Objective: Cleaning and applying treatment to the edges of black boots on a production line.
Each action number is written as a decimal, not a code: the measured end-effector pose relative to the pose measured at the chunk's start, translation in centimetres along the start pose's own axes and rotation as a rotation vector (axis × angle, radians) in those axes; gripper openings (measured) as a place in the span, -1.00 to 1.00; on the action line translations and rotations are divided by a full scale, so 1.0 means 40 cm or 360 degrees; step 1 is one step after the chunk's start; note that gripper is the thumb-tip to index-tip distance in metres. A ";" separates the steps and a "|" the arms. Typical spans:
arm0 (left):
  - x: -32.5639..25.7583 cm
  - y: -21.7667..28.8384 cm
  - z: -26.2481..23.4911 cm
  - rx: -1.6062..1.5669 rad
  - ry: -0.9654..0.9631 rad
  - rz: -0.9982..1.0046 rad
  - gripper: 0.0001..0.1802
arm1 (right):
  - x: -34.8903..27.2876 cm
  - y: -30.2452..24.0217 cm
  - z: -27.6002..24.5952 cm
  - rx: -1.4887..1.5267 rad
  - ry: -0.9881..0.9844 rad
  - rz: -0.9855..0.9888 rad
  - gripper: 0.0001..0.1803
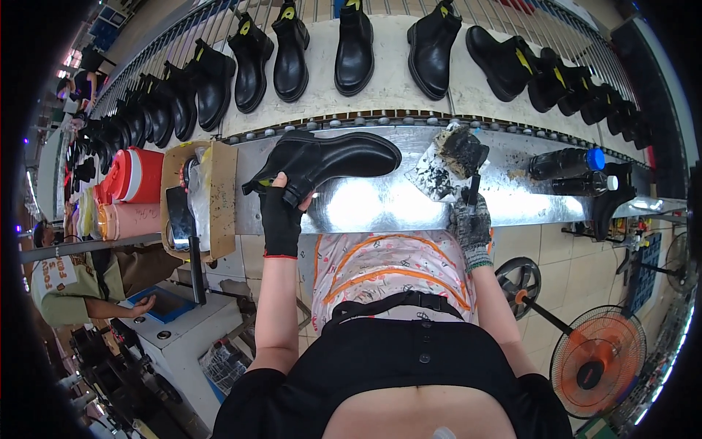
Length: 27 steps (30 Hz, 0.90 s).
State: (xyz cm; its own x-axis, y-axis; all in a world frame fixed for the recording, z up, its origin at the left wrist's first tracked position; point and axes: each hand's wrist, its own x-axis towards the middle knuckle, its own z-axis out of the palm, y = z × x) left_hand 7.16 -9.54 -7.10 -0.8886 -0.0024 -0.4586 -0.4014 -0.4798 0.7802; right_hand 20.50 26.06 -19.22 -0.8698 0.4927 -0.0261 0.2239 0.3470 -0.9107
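1. your left hand point(281, 223) pinches the black boot point(344, 157) by its shaft, just left of centre, toe pointing right; a steady grip without creasing the leather should serve best.
2. your right hand point(472, 223) is closed around a slim dark tool point(474, 186), right of centre, beside the black-smeared pad point(462, 152); a light touch there likely avoids blobs.
3. two dark bottles point(559, 164) crowd the metal counter point(365, 208) at right; mind your elbow.
4. a cardboard box point(227, 212) hems in the left, and more boots point(355, 55) line the top.
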 end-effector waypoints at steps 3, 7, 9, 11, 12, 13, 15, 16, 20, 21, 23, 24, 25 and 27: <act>0.010 0.005 -0.001 0.0022 -0.0116 0.0029 -0.60 | 0.000 -0.010 -0.001 -0.0046 -0.0036 0.0064 -0.69; 0.013 0.005 0.015 0.0011 -0.0005 0.0032 -0.57 | -0.001 -0.007 -0.001 0.0010 -0.0037 0.0103 -0.69; 0.008 0.001 0.015 0.0108 0.0061 0.0105 -0.56 | -0.001 -0.007 -0.001 0.0001 -0.0042 0.0132 -0.69; 0.014 -0.007 0.020 0.0203 0.0122 0.0177 -0.54 | -0.001 -0.001 -0.003 -0.0061 -0.0020 0.0006 -0.68; 0.024 -0.013 0.022 0.0341 0.0286 0.0536 -0.52 | -0.001 -0.005 -0.002 -0.0057 -0.0023 0.0005 -0.68; 0.037 -0.019 0.021 0.0477 0.0449 0.0896 -0.49 | 0.000 -0.010 -0.003 -0.0043 -0.0033 -0.0022 -0.68; 0.082 -0.031 -0.007 0.0584 0.0560 0.1029 -0.43 | 0.000 -0.020 -0.007 -0.0034 -0.0035 -0.0053 -0.68; 0.104 -0.024 -0.017 0.0694 0.0675 0.1162 -0.35 | -0.001 -0.025 -0.004 0.0006 -0.0029 -0.0004 -0.68; 0.179 0.032 -0.037 0.0553 -0.0228 0.1005 -0.36 | 0.000 -0.022 0.001 0.0041 -0.0020 0.0062 -0.70; 0.180 0.058 -0.041 0.0790 -0.0325 0.0957 -0.40 | -0.001 -0.019 0.002 0.0041 -0.0006 0.0059 -0.70; 0.172 0.060 -0.029 0.0952 -0.0409 0.1031 -0.41 | -0.001 -0.015 0.003 -0.0038 -0.0012 0.0116 -0.70; 0.171 0.066 -0.037 0.0953 -0.0424 0.1040 -0.41 | -0.003 -0.012 0.007 0.0042 0.0020 0.0070 -0.72; 0.173 0.074 -0.049 0.1210 -0.0439 0.0941 -0.39 | -0.004 -0.008 0.004 0.0049 0.0036 0.0066 -0.72; 0.169 0.087 -0.039 0.1471 -0.0463 0.0848 -0.38 | -0.003 -0.004 0.004 0.0032 0.0060 0.0036 -0.73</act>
State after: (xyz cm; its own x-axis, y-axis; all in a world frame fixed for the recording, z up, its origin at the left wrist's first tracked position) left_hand 0.12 -12.61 -8.15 -0.9667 0.2505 0.0534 0.1446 0.3618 0.9210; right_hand 20.50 25.82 -19.13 -0.8475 0.5299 -0.0317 0.2342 0.3196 -0.9182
